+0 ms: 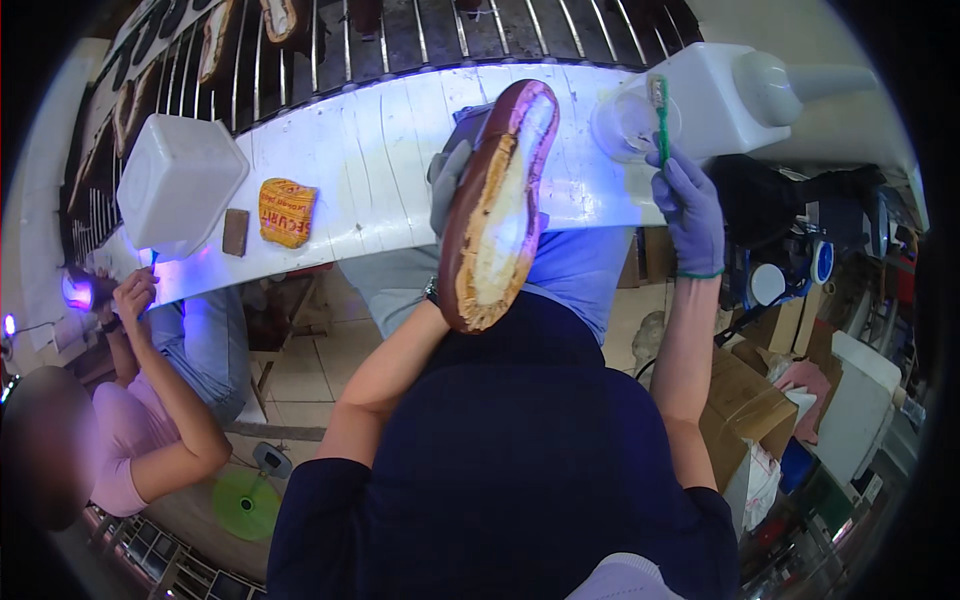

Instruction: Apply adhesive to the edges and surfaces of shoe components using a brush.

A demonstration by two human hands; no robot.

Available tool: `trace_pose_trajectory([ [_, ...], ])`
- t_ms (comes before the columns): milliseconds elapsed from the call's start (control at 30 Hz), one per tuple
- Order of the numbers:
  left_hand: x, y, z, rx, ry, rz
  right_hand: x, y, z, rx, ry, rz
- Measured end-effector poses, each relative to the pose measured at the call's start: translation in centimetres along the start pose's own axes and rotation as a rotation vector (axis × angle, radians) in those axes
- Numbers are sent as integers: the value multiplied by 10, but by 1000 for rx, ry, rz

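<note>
Above the near edge of the white bench (370,200), there's the brown shoe (495,230), held up in the gloved left hand (452,185)! That hand grips it from the left side, fingers partly hidden behind it, so the full hold is hard to read. Off to the right, well apart from the shoe, the gloved right hand (690,210) is closed around a green toothbrush (662,125), bristle end up, over by a round tub (632,125); whether brush and tub touch, I can't tell.

Now look at the line of that shoe: underside facing the camera, pale middle, tan rim, long axis running steeply from upper right to lower left. Its narrower end points away toward the metal rack (400,45), while the broader, puckered end comes back toward the person's body, right by the left wrist. Left along the bench, a yellow packet (287,212) lies beside a small brown block (235,232), with a white container (185,180) just beyond!
</note>
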State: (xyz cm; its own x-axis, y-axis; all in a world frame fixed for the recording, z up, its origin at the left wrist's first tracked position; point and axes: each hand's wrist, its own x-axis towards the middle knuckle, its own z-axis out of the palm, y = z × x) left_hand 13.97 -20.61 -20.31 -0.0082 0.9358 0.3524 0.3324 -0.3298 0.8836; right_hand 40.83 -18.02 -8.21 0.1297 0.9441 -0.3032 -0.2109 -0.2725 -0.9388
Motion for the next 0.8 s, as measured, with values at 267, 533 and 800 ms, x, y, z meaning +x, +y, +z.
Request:
trace_pose_trajectory([
  [267, 2, -6, 9, -171, 73, 119, -54, -45, 68, -429, -269, -124],
  [533, 9, -10, 10, -322, 164, 214, -58, -30, 86, -550, -262, -242],
  [800, 21, 39, -13, -854, -62, -369, -60, -34, 81, -498, -310, -202],
])
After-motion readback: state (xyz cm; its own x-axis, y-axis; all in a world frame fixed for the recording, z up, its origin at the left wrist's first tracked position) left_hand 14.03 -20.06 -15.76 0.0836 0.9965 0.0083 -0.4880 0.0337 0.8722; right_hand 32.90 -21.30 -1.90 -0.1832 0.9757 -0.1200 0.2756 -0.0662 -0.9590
